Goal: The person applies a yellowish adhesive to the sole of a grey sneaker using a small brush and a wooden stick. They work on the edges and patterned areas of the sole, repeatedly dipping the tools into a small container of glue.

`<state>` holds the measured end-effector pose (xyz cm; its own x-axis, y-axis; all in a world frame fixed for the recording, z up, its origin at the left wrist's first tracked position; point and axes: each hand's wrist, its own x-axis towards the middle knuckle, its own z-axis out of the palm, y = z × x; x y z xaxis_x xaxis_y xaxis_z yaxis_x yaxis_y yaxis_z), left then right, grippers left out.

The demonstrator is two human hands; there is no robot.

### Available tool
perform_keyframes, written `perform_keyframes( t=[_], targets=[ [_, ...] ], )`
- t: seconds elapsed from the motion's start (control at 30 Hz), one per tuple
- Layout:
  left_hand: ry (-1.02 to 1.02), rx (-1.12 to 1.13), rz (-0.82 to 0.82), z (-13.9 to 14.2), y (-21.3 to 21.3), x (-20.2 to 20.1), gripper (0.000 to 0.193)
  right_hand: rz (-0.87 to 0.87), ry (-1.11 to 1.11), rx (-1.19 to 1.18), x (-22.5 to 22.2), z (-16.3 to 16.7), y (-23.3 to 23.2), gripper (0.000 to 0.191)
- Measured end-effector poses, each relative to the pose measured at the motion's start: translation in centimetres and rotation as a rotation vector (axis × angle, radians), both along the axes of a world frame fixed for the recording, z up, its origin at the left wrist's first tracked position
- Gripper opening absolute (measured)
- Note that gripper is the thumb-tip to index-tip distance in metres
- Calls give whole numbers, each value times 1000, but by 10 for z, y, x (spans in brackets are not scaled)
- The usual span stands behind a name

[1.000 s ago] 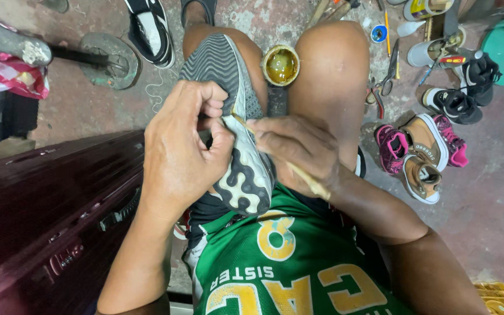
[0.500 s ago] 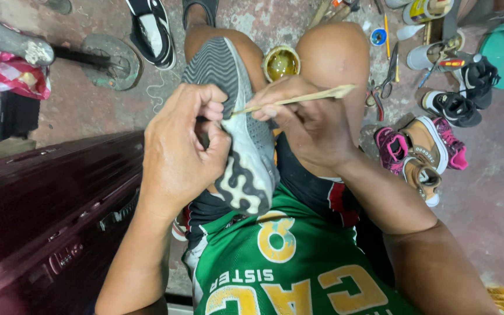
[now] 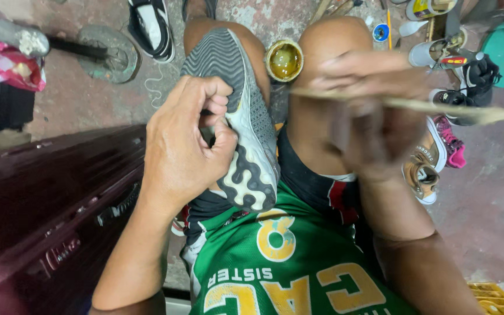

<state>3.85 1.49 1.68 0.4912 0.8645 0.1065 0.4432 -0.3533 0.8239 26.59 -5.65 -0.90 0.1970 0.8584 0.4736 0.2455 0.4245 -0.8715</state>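
since half a second ago the right hand (image 3: 374,111) has swung its stick (image 3: 438,105) rightward, off the shoe (image 3: 246,128); closed left hand (image 3: 188,146) pinches the shoe's edge, lengthwise on the lap.

Concrete floor (image 3: 485,192), worn and stained reddish-grey, carrying: a black-and-white sandal (image 3: 151,26) lying at far centre; a round metal base (image 3: 109,55) sitting far left; a pink bag (image 3: 4,67) resting at the left edge; a brown shoe (image 3: 420,175), pink sneaker (image 3: 451,146) and black sneaker (image 3: 476,79) crowding the right; a yellow crate (image 3: 497,297) showing near right.
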Motion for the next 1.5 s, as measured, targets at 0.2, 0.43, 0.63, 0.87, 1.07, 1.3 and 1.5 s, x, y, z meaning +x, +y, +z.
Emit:
perform_keyframes(
  t=[0.2,0.43,0.63,0.87,1.07,1.3,1.5],
  targets=[
    [-57,-47,0,-3,3,-3,38,203,211,-323,13,17,-5,18],
    [-93,-65,-30,-3,4,-7,37,294,-112,-663,-31,-14,20,18],
    [-85,-41,-41,-7,7,-11,36,245,69,-813,-44,-23,35,27],
    [-94,-18,-61,-11,15,-11,38,232,31,-737,-43,-28,46,25],
    [-98,-54,-60,-8,15,-9,36,202,-67,-760,-31,-12,51,25],
    [-144,-74,-39,-11,16,-13,38,238,-680,-686,-28,7,21,39],
    [-140,-85,-38,-13,14,-15,39,234,-791,-350,-34,6,-2,55]
  ],
)
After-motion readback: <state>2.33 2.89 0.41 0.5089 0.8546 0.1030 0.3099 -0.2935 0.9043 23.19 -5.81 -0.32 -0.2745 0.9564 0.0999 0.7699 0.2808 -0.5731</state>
